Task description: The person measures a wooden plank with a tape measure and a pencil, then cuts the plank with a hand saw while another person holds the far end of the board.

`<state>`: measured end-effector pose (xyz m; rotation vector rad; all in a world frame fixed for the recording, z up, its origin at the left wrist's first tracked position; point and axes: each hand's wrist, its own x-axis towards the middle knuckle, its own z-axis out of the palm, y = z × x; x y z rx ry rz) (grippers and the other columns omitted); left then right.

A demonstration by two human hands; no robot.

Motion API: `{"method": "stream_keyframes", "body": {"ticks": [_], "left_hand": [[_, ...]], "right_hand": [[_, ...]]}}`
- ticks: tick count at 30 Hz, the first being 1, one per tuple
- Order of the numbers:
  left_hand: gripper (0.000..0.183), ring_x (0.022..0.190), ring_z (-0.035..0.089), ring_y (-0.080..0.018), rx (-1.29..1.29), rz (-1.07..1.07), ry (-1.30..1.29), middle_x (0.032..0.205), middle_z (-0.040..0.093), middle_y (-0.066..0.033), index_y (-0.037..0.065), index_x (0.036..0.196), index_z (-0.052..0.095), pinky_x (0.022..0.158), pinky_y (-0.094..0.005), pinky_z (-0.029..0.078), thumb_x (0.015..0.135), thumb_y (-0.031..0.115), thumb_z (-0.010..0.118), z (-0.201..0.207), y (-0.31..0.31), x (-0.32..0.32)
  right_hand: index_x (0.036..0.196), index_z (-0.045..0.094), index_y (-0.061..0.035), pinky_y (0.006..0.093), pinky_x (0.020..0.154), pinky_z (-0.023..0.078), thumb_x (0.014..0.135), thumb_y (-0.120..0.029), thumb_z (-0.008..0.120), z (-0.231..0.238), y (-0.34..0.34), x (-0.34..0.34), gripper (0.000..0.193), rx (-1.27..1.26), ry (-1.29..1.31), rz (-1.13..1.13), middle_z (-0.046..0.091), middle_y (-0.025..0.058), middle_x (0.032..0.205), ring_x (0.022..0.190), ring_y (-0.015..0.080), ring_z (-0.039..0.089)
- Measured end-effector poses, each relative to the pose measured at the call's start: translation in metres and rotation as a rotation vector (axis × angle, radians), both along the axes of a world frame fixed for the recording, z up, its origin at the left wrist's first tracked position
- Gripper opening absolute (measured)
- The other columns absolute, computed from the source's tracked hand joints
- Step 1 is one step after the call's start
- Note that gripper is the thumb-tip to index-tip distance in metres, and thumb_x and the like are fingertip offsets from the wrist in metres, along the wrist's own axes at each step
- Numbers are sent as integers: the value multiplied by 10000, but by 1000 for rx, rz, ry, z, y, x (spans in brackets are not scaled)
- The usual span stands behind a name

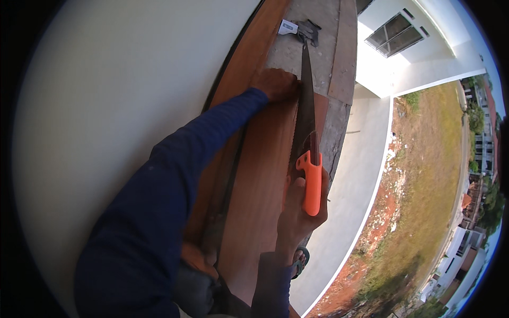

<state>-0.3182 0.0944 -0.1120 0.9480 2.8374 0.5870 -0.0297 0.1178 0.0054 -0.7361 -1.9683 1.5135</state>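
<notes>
My right hand (299, 217) is wrapped round the orange handle of a hand saw (305, 111). The saw's long dark blade points away from me, its toothed edge facing left. Beneath and left of the blade lies a reddish-brown wooden plank (257, 185), running lengthwise away from me. My left hand (277, 85) is closed at the plank's far part, knuckles up, just left of the blade. Its fingertips are mostly hidden, though they seem to grip the plank's edge. Whether the teeth touch the wood is hard to tell.
Another brown board (252, 40) runs along the white wall (122, 90) at left. Past the saw tip, a dark grey object (309, 32) with a white part rests on the rough grey surface (323, 13). A sandalled foot (300, 261) shows below. A ledge drops to grassy ground (424, 159) at right.
</notes>
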Motion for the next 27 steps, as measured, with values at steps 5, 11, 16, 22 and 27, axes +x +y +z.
{"method": "stream_keyframes", "body": {"ticks": [5, 11, 16, 22, 27], "left_hand": [[417, 904, 684, -393, 53, 40, -12, 947, 716, -199, 94, 963, 739, 833, -501, 517, 964, 418, 476, -3, -3, 7], [405, 882, 676, -395, 135, 9, -19, 945, 714, -197, 100, 959, 735, 848, -492, 507, 954, 415, 481, -6, -4, 8], [422, 907, 676, -390, 116, -27, 14, 940, 713, -198, 92, 944, 730, 850, -495, 510, 960, 428, 475, 8, 0, 8], [446, 897, 681, -391, 90, -22, 76, 925, 712, -206, 91, 928, 732, 837, -496, 518, 972, 442, 460, -9, -6, -4], [448, 932, 683, -370, 30, 38, 13, 967, 717, -188, 93, 1010, 735, 854, -488, 516, 970, 437, 451, -7, 2, 9]], "right_hand": [[1221, 581, 88, 337, 802, 567, 889, -199, 609, 57, -40, 114, 440, 60, -283, -63, 652, 147, 1105, 978, 254, 675], [1231, 581, 96, 359, 816, 567, 896, -235, 601, 47, -45, 135, 472, 147, -306, -111, 670, 164, 1084, 977, 248, 677], [1279, 557, 70, 273, 824, 568, 936, -152, 645, -5, -16, 67, 418, -39, -56, -31, 666, 129, 1085, 962, 175, 666], [1299, 567, 32, 326, 908, 532, 911, -33, 613, -24, 2, 5, 396, -52, 7, 18, 678, 147, 1159, 1028, 229, 676], [1291, 571, 35, 338, 905, 529, 912, -120, 641, 50, -13, 62, 415, -29, -188, -24, 689, 157, 1143, 1026, 247, 679]]}}
